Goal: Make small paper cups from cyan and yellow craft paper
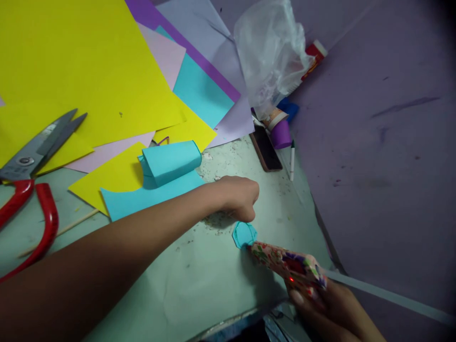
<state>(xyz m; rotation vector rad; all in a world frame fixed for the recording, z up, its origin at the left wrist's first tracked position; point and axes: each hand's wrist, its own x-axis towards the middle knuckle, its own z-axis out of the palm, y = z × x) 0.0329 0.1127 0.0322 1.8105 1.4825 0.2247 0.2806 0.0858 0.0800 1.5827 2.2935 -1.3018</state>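
Note:
My right hand [331,306] grips a flower-patterned hot glue gun [285,261] with a small red light lit on its side. Its nozzle meets the lower right edge of a small, roughly rounded piece of blue paper [244,235] with a darker line drawn near its rim. Just above this piece, my left hand [240,195] is closed, thumb down by the paper's upper edge. Whatever its curled fingers hold is hidden. Behind my left forearm lies a larger blue sheet [153,197], its upper part rolled over.
Big red-handled scissors [26,161] lie at left, partly over yellow sheets [81,61]. A wooden stick [78,221] is near them. Toward the wall are a phone [266,149], a purple cup [281,135], a marker [292,161] and a clear plastic bag [267,52]. The table edge [228,323] is close in front.

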